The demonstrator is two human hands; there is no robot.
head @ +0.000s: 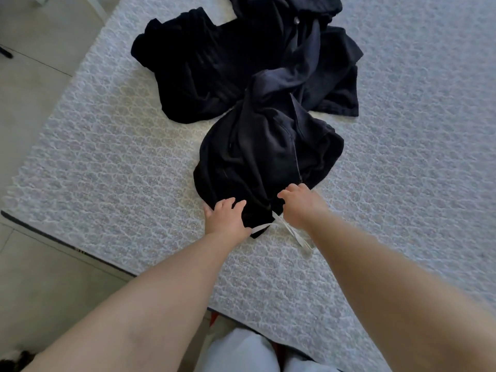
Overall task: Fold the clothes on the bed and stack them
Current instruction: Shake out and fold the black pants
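Both bare arms reach forward from the bottom of the view over the bed [107, 162], which has a white cover with a raised quilted pattern. The left hand [226, 217] lies on the near left edge of a dark crumpled garment [265, 151]; its fingers are bent over the cloth and seem to grasp the edge, with the thumb on the side of the mattress. The right hand [300, 204] is just beside it, to the right, and its fingers are curled down into the same near edge of the garment, so it also grips the cloth. The two hands are close together but they do not touch. Between them, a white drawstring [291, 233] comes out from under the dark cloth and lies on the bed cover, running toward the right forearm. The garment in the hands is bunched, not flat, and it lies in the middle of the bed, near to the person. Behind it, farther away, is a pile of dark clothes [214, 65], spread and wrinkled, and it touches the far part of the held garment; I cannot tell how many pieces are in this pile. At the left of the bed a pale tiled floor [32, 84] shows. At the bottom edge, the person's light trousers [241, 353] are visible beside the corner of the bed.
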